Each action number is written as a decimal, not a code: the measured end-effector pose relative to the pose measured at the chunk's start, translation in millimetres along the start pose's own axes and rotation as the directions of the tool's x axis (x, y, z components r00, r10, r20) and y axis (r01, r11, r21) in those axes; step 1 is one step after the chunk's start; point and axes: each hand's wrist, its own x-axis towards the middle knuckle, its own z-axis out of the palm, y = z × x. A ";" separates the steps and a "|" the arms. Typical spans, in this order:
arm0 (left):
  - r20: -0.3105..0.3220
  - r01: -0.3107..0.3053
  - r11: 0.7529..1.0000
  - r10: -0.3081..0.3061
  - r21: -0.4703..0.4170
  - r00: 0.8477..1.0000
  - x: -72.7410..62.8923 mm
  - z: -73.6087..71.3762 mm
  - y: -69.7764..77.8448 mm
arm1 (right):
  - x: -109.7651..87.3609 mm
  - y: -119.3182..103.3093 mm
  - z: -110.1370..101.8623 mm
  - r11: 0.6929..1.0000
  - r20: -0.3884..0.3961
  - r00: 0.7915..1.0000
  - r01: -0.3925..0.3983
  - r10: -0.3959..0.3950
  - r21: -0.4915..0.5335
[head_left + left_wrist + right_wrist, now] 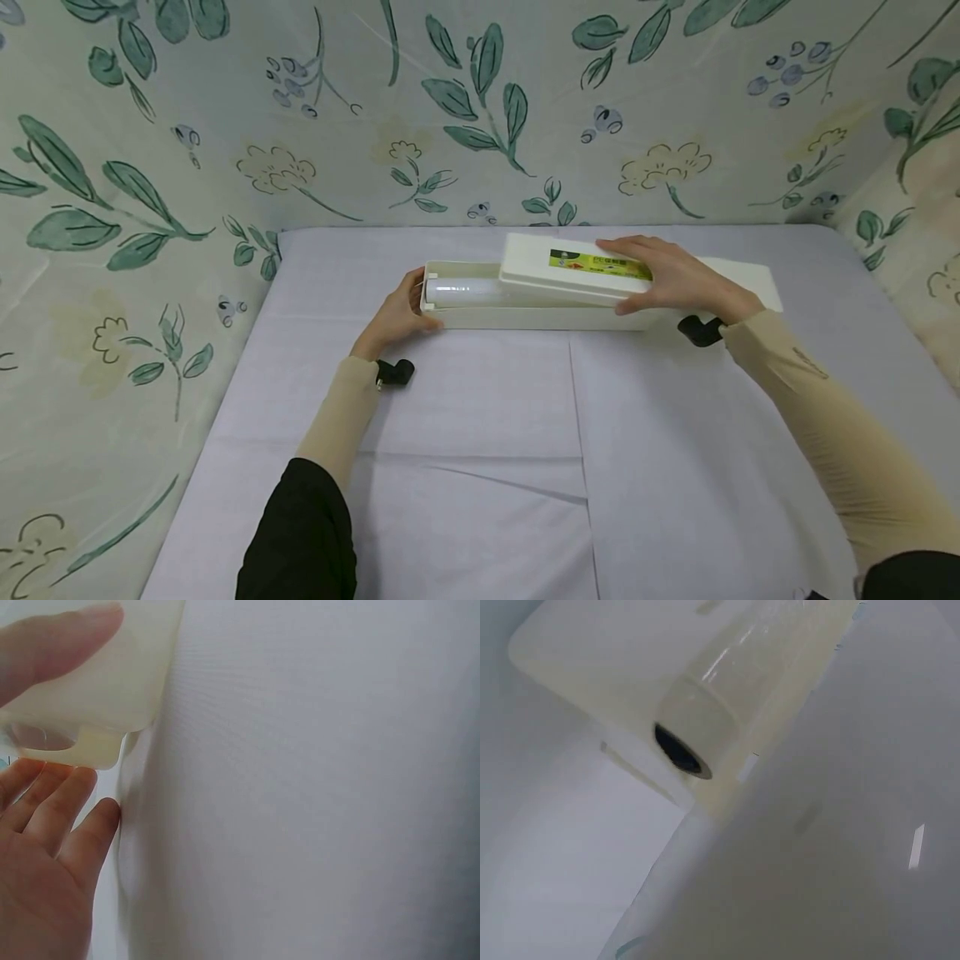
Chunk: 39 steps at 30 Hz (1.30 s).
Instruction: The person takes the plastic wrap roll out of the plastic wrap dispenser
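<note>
A long white plastic box (pixel 540 319) lies on the table, with a roll of clear film (pixel 465 292) inside it. My left hand (pixel 397 312) holds the box's left end; in the left wrist view the thumb (pixel 67 649) lies on its wall and the fingers sit at its end. My right hand (pixel 678 275) grips the white lid (pixel 525 267) across its width, thumb at the near edge. The lid, which has a yellow-green label (pixel 592 263), is shifted right, leaving the roll's left part uncovered. The right wrist view shows the roll's end (pixel 682 754) with a dark hollow core.
A white cloth (pixel 465 500) with fold creases covers the table. Behind and to the left hangs a pale curtain (pixel 360 108) printed with green leaves. Small black wrist cameras (pixel 395 372) are strapped at both wrists.
</note>
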 end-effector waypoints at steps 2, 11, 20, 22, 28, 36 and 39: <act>0.000 -0.001 1.000 0.001 -0.001 1.000 -0.3 0.2 0.4 | -2.0 1.9 -0.8 1.000 -0.001 1.000 -0.009 0.009 -0.002; 0.000 -0.003 1.000 0.003 -0.001 1.000 -2.0 0.9 2.4 | -10.3 7.2 -5.2 0.999 0.000 0.999 -0.032 0.032 -0.001; 0.004 0.003 0.999 -0.003 0.034 1.000 -6.9 1.1 6.7 | -22.7 10.2 -3.8 0.998 -0.009 0.998 -0.056 0.056 -0.006; 0.007 0.005 0.999 -0.005 0.038 1.000 -7.7 1.2 6.6 | -26.1 11.7 -3.2 0.999 -0.014 0.999 -0.050 0.050 -0.003; 0.012 0.000 1.000 0.000 0.013 1.000 -2.2 0.6 -7.8 | -35.1 18.0 -0.9 0.999 -0.021 0.999 -0.047 0.047 0.007; -0.015 -0.011 1.000 0.012 0.026 1.000 8.5 -0.2 -35.1 | -46.6 27.1 1.5 0.999 -0.058 0.998 -0.038 0.039 0.012; -0.022 -0.022 0.999 0.023 0.033 1.000 8.1 0.4 -37.0 | -50.9 31.2 2.8 0.999 -0.071 0.997 -0.039 0.040 0.014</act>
